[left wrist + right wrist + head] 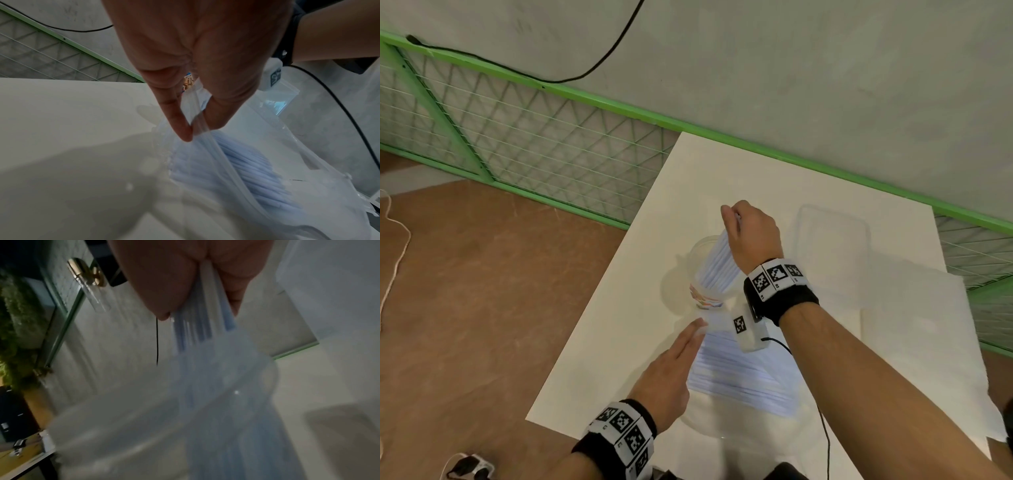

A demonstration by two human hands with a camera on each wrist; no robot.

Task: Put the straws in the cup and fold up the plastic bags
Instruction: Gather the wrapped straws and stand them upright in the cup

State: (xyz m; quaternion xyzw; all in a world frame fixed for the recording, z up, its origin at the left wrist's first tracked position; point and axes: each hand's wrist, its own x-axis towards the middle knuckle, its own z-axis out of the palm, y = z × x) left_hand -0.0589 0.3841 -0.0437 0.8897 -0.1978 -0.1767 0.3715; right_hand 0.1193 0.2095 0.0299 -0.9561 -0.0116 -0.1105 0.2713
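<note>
A translucent cup (698, 291) with a colourful print near its base stands mid-table. My right hand (736, 219) is above it and grips a bunch of pale blue-white straws (717, 263) whose lower ends are inside the cup. In the right wrist view, my right hand (197, 313) has its fingers closed round the straw bunch (193, 331) over the blurred cup (236, 386). Nearer me lies a clear plastic bag (722, 414) with several straws (750, 373) in it. My left hand (697, 325) pinches its open edge. The left wrist view shows my left hand (193, 128) pinching the bag edge (195, 110).
A flat clear plastic bag (832, 233) lies at the back of the white table (619, 308). White plastic sheets (914, 308) overhang the right side. A black cable (825, 428) crosses the near edge. A green mesh fence (517, 137) stands beyond the table's left edge.
</note>
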